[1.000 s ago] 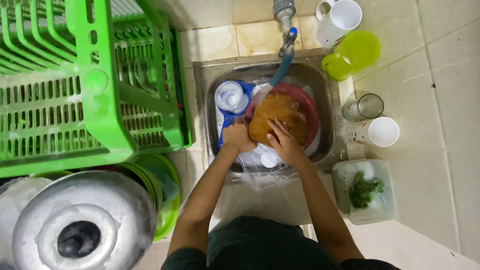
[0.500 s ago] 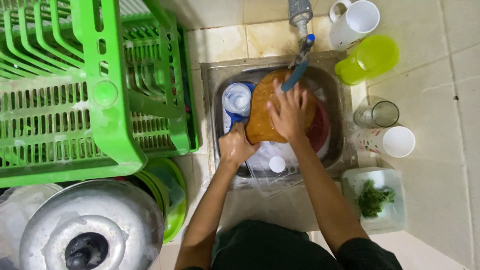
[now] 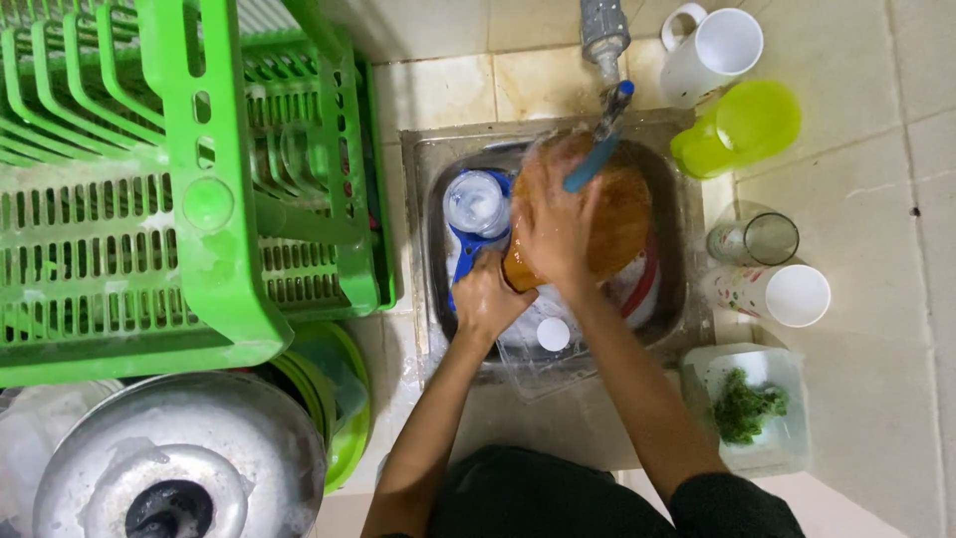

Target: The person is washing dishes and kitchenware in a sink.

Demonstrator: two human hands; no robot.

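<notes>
**Over the sink: an amber bowl held under the tap**

In the small steel sink [image 3: 672, 199] set into the tiled counter, the person is holding a translucent orange-brown bowl [image 3: 622, 214] tilted up toward the tap [image 3: 604, 40], which stands at the back rim of the sink. That tilt seems meant to let the running water sheet over the bowl's face rather than pool in it.

From the head camera, the only view here: the left hand [image 3: 488, 299] is curled closed around the bowl's lower edge, at the front left of the sink, steadying it from below. The right hand [image 3: 553, 224] lies spread flat across the bowl's surface, fingers extended, pressing on it rather than gripping. Whether it holds a cloth or sponge I cannot tell.

Other dishes lie piled in the sink beneath the bowl: a blue item with a clear lid [image 3: 476, 204] at the left, a red-rimmed plate [image 3: 647, 289] at the right. Left of the sink stands a green drying rack [image 3: 189, 199]. Right of the sink are a white mug [image 3: 712, 50], a yellow-green cup [image 3: 742, 125], a clear glass [image 3: 757, 239], a white cup [image 3: 787, 294] and a container of green herbs [image 3: 747, 408].
</notes>
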